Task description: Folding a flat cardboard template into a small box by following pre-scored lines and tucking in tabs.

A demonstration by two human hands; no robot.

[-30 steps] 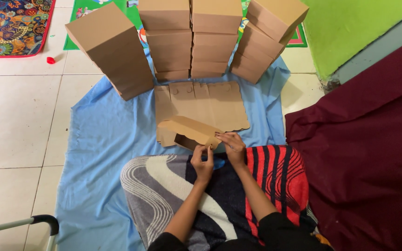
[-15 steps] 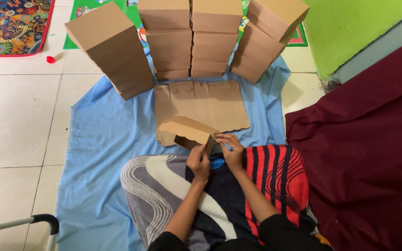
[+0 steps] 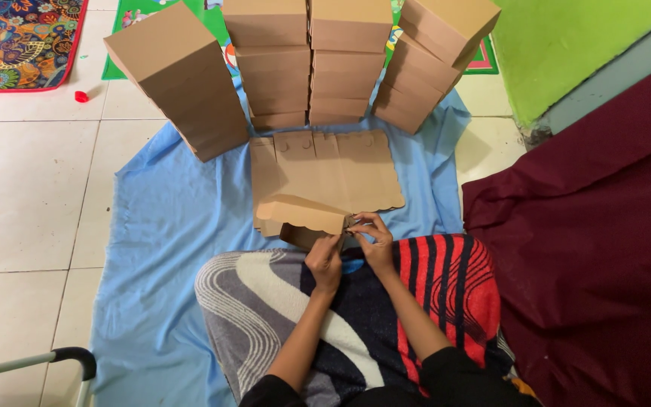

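Change: both hands are seen drawn slightly nearer since the earlier frame, the flap bent further.
Left hand (image 3: pixel 325 260): closed on the near edge of the part-folded carton (image 3: pixel 303 218).
Right hand (image 3: pixel 377 243): fingertips pinched on the carton's right end.
Axis: the carton's length runs left–right, lying left and far of both grips; the left hand is nearer its middle.
Count: one flat blank (image 3: pixel 333 169); four stacks of finished boxes (image 3: pixel 348 60); blue sheet (image 3: pixel 160 226) beneath.
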